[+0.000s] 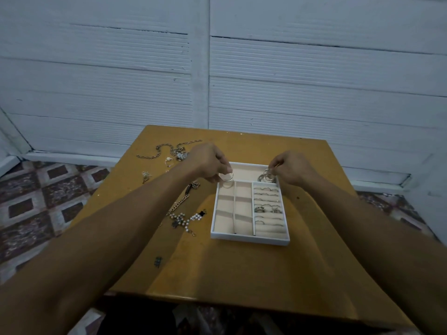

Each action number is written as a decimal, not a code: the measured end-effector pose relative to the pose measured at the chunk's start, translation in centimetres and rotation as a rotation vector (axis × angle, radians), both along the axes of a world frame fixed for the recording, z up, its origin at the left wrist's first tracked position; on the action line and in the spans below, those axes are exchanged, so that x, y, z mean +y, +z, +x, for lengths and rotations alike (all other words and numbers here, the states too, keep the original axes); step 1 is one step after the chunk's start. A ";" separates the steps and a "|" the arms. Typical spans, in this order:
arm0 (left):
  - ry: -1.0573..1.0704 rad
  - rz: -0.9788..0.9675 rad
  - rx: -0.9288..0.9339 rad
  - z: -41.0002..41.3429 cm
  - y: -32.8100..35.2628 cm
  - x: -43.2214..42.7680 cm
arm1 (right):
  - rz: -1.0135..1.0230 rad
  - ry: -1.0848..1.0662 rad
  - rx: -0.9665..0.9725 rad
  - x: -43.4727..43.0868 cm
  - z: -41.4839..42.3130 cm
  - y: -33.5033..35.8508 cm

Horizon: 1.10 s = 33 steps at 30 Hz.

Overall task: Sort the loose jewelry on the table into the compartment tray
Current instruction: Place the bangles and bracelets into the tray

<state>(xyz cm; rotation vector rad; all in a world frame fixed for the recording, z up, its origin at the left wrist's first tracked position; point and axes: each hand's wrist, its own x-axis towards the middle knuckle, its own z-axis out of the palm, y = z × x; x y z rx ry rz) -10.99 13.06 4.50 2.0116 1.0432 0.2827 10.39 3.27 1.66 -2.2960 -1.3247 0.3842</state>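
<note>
Well, hoop (226,177) in left hand (208,160) looks light, stiff, thin silver metal, prob. slick. It's best pinched at the rim, as the fingers (221,166) do now, over tray (249,239) far-left corner. Right hand (294,169) pinches a bunch of silver hoops (266,177) at the far-right corner. Chains (157,153) & pearls (183,220) lie on counter (242,274) left of tray: limp, tangle-prone.

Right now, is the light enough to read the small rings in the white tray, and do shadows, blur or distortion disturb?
Head view: dim, flat light, no glare; thin silver rings in the white compartment tray look small and soft; the left hand's silver hoop reads clearly. Head view: both forearms shade the ochre wooden table. Head view: the wide lens bends the pale panelled wall.
</note>
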 end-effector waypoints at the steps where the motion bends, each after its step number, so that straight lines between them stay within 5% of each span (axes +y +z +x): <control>1: 0.010 0.002 0.003 0.0 0.0 0.0 | -0.009 -0.002 -0.009 0.2 0.0 -0.2; 15: 0.042 -0.083 -0.052 0.1 -0.4 0.3 | -0.081 0.036 -0.146 0.7 -0.9 -1.1; 33: 0.000 0.107 0.052 2.6 -1.2 0.7 | -0.073 0.085 -0.171 0.8 -0.5 -1.6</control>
